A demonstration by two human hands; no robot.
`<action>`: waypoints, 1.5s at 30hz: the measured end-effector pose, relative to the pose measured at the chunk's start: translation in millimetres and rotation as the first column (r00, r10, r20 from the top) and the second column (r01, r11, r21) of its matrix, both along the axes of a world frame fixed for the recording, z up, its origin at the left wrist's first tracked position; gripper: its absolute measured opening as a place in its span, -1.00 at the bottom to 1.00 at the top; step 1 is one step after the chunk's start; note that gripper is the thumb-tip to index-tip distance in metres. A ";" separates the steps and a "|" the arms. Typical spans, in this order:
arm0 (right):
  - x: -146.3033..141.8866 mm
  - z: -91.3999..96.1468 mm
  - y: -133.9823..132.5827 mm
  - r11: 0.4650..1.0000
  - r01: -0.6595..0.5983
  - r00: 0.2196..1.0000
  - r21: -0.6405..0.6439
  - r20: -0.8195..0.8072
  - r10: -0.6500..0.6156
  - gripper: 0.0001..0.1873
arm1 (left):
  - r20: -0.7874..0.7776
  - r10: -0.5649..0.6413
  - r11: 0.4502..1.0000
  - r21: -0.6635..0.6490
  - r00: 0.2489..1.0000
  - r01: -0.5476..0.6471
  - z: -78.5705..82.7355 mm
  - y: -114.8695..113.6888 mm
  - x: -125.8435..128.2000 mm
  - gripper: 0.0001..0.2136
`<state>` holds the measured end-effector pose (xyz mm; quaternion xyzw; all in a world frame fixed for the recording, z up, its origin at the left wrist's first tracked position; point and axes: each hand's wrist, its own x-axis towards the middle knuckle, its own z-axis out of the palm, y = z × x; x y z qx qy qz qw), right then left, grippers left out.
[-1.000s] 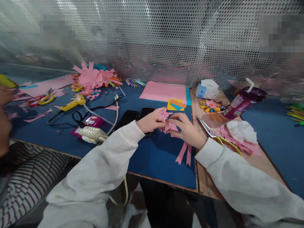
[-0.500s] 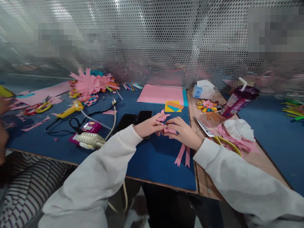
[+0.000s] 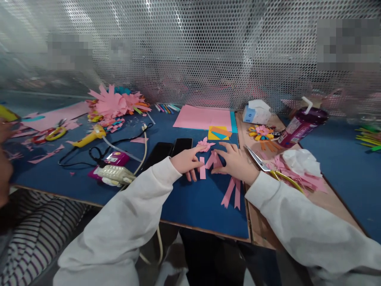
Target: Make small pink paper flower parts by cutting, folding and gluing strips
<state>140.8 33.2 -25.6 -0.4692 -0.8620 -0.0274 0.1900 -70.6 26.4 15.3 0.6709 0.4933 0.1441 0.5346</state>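
A small pink paper flower (image 3: 204,144) lies on the blue table in front of my hands. My left hand (image 3: 187,161) has its fingers apart, with the index finger reaching to the flower's near edge. Beside its thumb is a short pink paper strip (image 3: 203,169); whether they touch, I cannot tell. My right hand (image 3: 236,163) is spread, its thumb and fingers curved around a folded pink paper piece (image 3: 214,159) without visibly pinching it. Two long pink ribbon tails (image 3: 232,194) with notched ends lie below that hand.
Two dark phones (image 3: 182,145) lie left of my hands. A yellow glue gun (image 3: 89,137) and a power strip (image 3: 114,174) with cables are farther left. Scissors (image 3: 258,161), tissue box (image 3: 256,113) and purple cup (image 3: 303,126) stand right. Another person's hand (image 3: 4,159) is at far left.
My hands have drawn apart and their fingers have spread. The pink flower that was between them now rests on the table, and the short strip and folded piece show.
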 end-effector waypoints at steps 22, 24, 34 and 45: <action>-8.1 27.7 -3.5 0.731 -0.388 0.494 -0.561 -0.797 -0.349 -0.62 | 0.203 0.063 0.966 0.232 0.977 -0.110 -2.8 9.9 22.5 -0.73; -8.6 26.0 -3.0 0.721 -0.386 0.477 -0.575 -0.794 -0.377 -0.63 | 0.226 0.076 0.972 0.200 0.971 -0.122 -1.3 8.1 23.6 -0.75; -9.4 20.4 -0.7 0.687 -0.418 0.433 -0.594 -0.795 -0.424 -0.66 | 0.232 0.049 0.964 0.242 0.972 -0.107 -8.9 8.3 23.8 -0.85; -3.6 23.0 3.4 0.728 -0.347 0.496 -0.592 -0.774 -0.393 -0.66 | 0.292 0.116 0.948 0.253 0.949 -0.194 -9.4 6.8 23.5 -0.86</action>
